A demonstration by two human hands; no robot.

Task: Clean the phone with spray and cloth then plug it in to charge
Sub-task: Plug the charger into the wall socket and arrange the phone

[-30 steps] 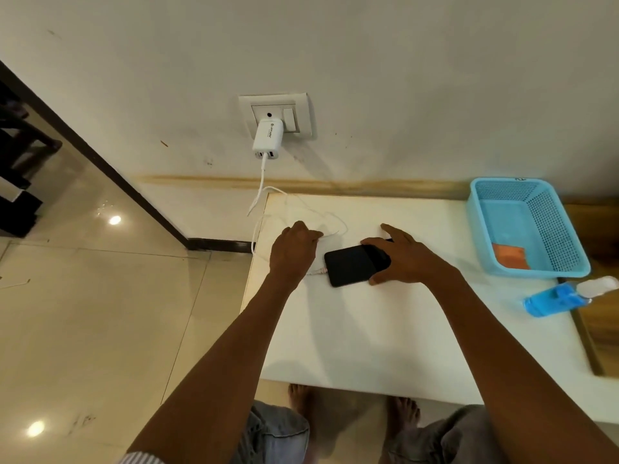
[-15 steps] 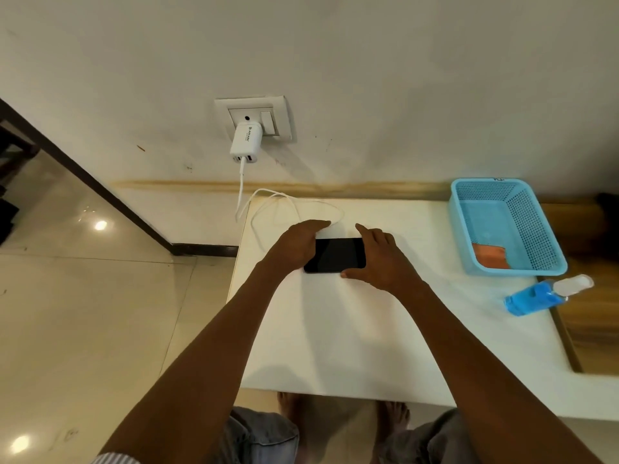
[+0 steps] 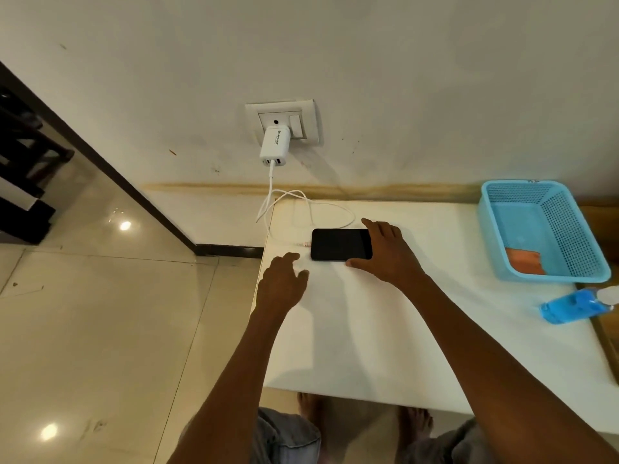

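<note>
Phone point(image 3: 340, 244) lies flat, dark screen up, on the white table point(image 3: 385, 329). Long axis runs left-right, roughly parallel to the wall point(image 3: 402, 78); charging end points left toward the table's left edge. White cable point(image 3: 330, 209) plug sits at that left short end, touching or seated in the port; cannot tell which. Cable loops back across the far-left corner of the table, drops over the edge, and rises to the white charger point(image 3: 274, 145) plugged into the wall socket point(image 3: 283, 120).

Right hand point(image 3: 388, 254) covers the phone's right end: forefinger along the far edge, thumb at the near edge, fingers spread and bracing the phone rather than lifting it. Left hand point(image 3: 283, 284) is just beside the phone's left near corner, clear of it, fingers loosely apart and holding nothing, fingertips near the cable plug.

Phone is near the table's left edge, set back toward the wall. Broad bare tabletop in front of it and to its right; floor point(image 3: 100, 329) drops away on the left.

Blue mesh basket point(image 3: 549, 195) stands at the far right against the wall, well apart from the phone. Inside, an orange cloth point(image 3: 524, 261) lies in the near part of the floor; rest of the basket is bare. Blue spray bottle point(image 3: 576, 304) lies on its side just in front of the basket, pale cap pointing right, at the frame edge.
</note>
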